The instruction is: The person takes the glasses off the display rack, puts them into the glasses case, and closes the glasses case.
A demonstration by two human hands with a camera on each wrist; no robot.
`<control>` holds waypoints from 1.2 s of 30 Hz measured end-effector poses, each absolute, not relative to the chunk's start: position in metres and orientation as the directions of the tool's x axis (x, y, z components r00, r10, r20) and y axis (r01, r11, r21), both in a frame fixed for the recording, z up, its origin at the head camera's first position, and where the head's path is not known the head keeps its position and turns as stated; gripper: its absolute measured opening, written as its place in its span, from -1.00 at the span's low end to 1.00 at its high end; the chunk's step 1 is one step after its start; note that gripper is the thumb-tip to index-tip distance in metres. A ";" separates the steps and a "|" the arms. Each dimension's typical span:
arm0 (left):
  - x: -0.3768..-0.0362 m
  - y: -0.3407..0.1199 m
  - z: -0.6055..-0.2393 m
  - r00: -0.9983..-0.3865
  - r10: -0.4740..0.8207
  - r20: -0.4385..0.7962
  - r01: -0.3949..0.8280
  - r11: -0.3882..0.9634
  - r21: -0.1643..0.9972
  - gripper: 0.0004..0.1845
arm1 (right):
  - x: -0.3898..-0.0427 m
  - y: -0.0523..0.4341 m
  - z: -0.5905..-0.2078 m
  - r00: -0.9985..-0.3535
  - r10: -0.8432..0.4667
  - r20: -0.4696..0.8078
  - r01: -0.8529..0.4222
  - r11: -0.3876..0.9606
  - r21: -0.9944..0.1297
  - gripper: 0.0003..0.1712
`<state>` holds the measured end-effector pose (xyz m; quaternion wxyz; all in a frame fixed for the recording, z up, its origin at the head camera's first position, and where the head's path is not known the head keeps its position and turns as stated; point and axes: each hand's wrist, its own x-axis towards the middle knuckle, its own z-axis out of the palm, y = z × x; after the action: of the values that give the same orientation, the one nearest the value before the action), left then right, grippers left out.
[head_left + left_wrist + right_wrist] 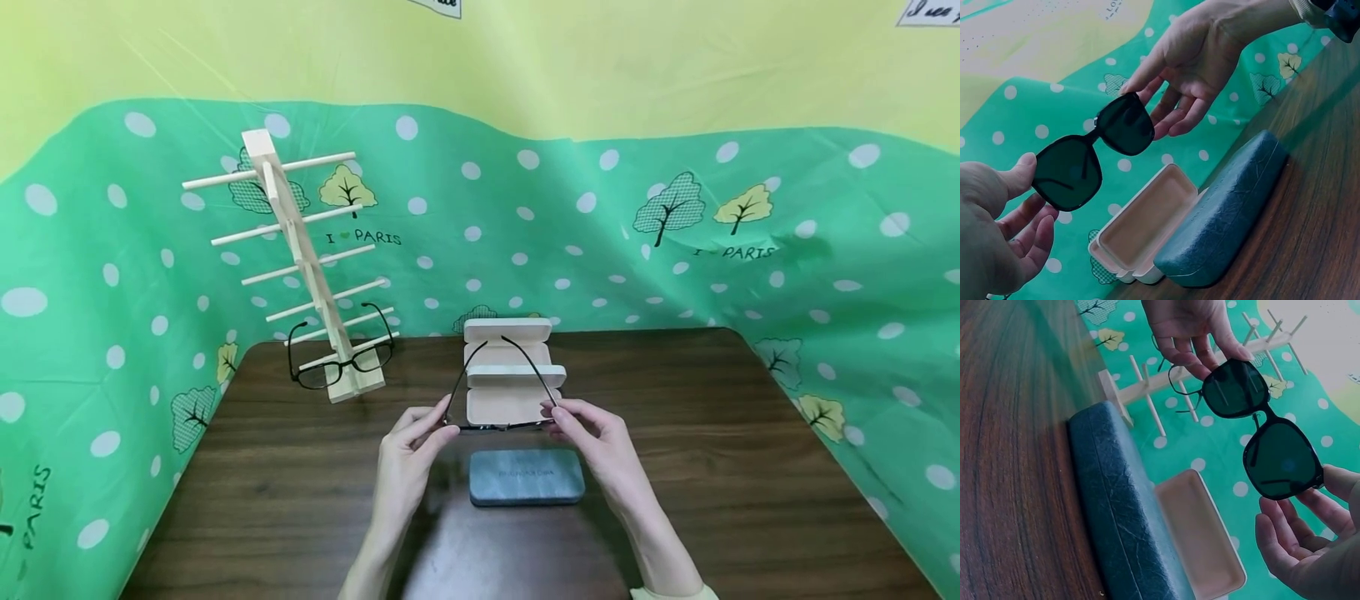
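Between both hands hangs a pair of black sunglasses [1069,172] with dark lenses, raised above the table and held by its two ends. My left hand [405,454] pinches the left end between thumb and fingers, while my right hand [600,437] does the same at the right end. The temples are unfolded and point away from me in the head view. Just below lies a closed blue-grey glasses case [527,477], touched by neither hand. Behind it stand white cases [513,407] with pale linings, open, partly covered by the sunglasses in the head view.
A wooden glasses rack [311,271] with several crossbars stands at the back left of the brown table [262,500]. Black-framed glasses [347,364] hang on its low bars. Green and yellow patterned cloth [517,225] rises behind the table and along its sides.
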<state>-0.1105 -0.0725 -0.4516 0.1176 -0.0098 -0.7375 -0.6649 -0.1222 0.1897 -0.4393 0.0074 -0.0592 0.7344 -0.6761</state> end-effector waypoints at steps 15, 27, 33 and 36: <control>-0.114 -0.075 -0.453 -0.972 -0.113 0.207 0.189 0.157 0.969 -0.59 | -0.124 0.191 -0.439 -0.994 -0.091 0.063 -0.072 0.095 -0.993 -0.59; -0.112 -0.076 -0.452 -0.978 -0.059 0.202 0.187 0.197 0.962 -0.64 | -0.123 0.190 -0.438 -0.994 -0.085 0.066 -0.075 0.103 -0.992 -0.58; -0.112 -0.076 -0.453 -0.977 -0.051 0.208 0.193 0.205 0.959 -0.66 | -0.123 0.190 -0.436 -0.996 -0.074 0.047 -0.055 0.120 -0.991 -0.57; -0.111 -0.076 -0.452 -0.974 -0.059 0.218 0.203 0.200 0.959 -0.66 | -0.122 0.190 -0.435 -0.997 -0.063 0.034 -0.042 0.125 -0.991 -0.55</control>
<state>-0.1114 -0.0761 -0.4522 0.1037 -0.0469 -0.7675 -0.6308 -0.1224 0.1898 -0.4354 0.0081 -0.0350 0.7499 -0.6606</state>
